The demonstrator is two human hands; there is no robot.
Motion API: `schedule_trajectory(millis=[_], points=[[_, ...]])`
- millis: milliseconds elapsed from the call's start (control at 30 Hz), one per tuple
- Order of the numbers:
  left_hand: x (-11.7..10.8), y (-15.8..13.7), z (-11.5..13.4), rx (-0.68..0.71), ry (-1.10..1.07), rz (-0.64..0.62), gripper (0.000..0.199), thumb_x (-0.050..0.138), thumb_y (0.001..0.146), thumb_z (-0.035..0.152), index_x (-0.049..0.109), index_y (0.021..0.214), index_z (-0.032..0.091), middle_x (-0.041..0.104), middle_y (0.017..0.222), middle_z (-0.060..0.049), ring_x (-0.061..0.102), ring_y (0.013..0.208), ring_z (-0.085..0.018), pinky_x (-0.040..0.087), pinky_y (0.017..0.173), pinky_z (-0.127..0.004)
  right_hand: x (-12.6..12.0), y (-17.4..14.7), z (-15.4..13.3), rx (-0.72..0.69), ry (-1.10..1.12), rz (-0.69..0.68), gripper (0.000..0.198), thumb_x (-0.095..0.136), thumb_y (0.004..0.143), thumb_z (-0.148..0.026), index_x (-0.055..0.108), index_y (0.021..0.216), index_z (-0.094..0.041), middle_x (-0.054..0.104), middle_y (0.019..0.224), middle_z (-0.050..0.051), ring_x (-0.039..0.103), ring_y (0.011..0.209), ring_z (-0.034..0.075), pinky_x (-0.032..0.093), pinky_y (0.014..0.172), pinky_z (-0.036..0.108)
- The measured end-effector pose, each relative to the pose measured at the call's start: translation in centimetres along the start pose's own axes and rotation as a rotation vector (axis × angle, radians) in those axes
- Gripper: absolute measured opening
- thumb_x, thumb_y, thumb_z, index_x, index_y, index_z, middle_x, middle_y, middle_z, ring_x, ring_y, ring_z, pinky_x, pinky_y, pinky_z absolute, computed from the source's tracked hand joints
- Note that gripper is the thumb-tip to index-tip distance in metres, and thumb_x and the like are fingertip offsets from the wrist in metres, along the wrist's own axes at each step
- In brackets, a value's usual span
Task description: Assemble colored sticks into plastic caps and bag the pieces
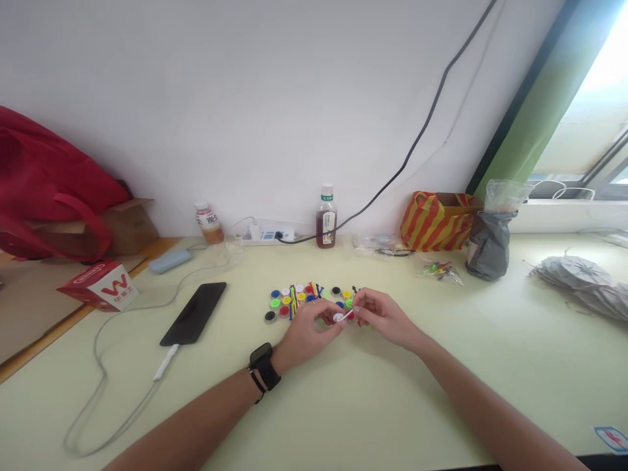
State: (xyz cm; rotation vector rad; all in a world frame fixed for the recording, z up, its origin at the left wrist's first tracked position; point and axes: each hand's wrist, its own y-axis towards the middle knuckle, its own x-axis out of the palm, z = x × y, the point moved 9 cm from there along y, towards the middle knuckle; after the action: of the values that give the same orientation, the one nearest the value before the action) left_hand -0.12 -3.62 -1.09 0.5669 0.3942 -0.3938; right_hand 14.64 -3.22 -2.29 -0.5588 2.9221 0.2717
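Grip, lower centre of the frame: the left hand (308, 332) holds a white disc (338, 317) between thumb and fingers, while the right hand (385, 318) pinches the end of a thin white stick (347, 314). The stick's other end meets the disc; whether the 2 are joined cannot be told. Both grips are narrow.

Just beyond the fingers, at the centre, coloured discs (284, 311) in blue, green, yellow, red, black and white lie beside a bunch of coloured sticks (293, 302), partly hidden by the left hand. A black watch (263, 362) encircles the left wrist.

Farther out on the pale green counter (333, 405), a dark phone (193, 314) lies left of centre, plugged into a white cable. A bottle of dark liquid (326, 226) stands upright by the wall at mid-frame. To its right are a clear packet (439, 269) of coloured pieces and a red-and-yellow striped bag (434, 222). A red-and-white box (101, 286) sits at the left.
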Motion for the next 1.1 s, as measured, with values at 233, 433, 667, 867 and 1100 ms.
schedule_trajectory(millis=[233,433,667,867,1100], points=[[0.15,-0.06,-0.16,-0.004,0.0,-0.016,0.012,0.069,0.091,0.026,0.075,0.1,0.02,0.075,0.092,-0.006,0.068,0.078,-0.018,0.058,0.074,-0.03,0.07,-0.08,-0.08,-0.001,-0.006,0.004,0.033,0.067,0.093,-0.054,0.062,0.092,-0.022,0.063,0.081,0.001,0.057,0.07,0.015,0.049,0.068,0.031],[0.0,-0.06,-0.03,-0.008,0.0,-0.007,0.012,0.07,0.091,0.028,0.075,0.099,0.02,0.075,0.091,-0.006,0.069,0.078,-0.018,0.058,0.073,-0.03,0.09,-0.01,-0.06,-0.009,-0.018,0.01,0.035,0.066,0.093,-0.056,0.062,0.091,-0.022,0.065,0.08,0.002,0.059,0.071,0.016,0.05,0.068,0.031],[0.24,-0.06,-0.18,-0.011,0.008,-0.021,0.011,0.07,0.091,0.026,0.075,0.099,0.02,0.074,0.09,-0.005,0.068,0.077,-0.018,0.057,0.073,-0.03,0.01,0.01,0.32,-0.009,-0.032,0.011,0.032,0.065,0.094,-0.054,0.062,0.093,-0.022,0.065,0.081,0.002,0.059,0.072,0.016,0.05,0.069,0.031],[0.47,-0.1,-0.44,-0.013,0.006,-0.035,0.011,0.069,0.091,0.025,0.074,0.099,0.019,0.074,0.092,-0.005,0.067,0.077,-0.017,0.057,0.074,-0.03,0.04,-0.1,0.07,-0.005,-0.038,0.001,0.032,0.065,0.095,-0.054,0.062,0.092,-0.022,0.064,0.081,0.002,0.058,0.073,0.016,0.05,0.069,0.031],[0.5,-0.17,-0.54,-0.021,0.009,-0.041,0.012,0.069,0.09,0.024,0.074,0.099,0.018,0.073,0.092,-0.006,0.067,0.076,-0.016,0.057,0.072,-0.028,0.1,-0.03,0.27,0.002,-0.044,0.0,0.033,0.064,0.095,-0.055,0.061,0.092,-0.022,0.063,0.081,0.002,0.057,0.072,0.016,0.049,0.069,0.031]])
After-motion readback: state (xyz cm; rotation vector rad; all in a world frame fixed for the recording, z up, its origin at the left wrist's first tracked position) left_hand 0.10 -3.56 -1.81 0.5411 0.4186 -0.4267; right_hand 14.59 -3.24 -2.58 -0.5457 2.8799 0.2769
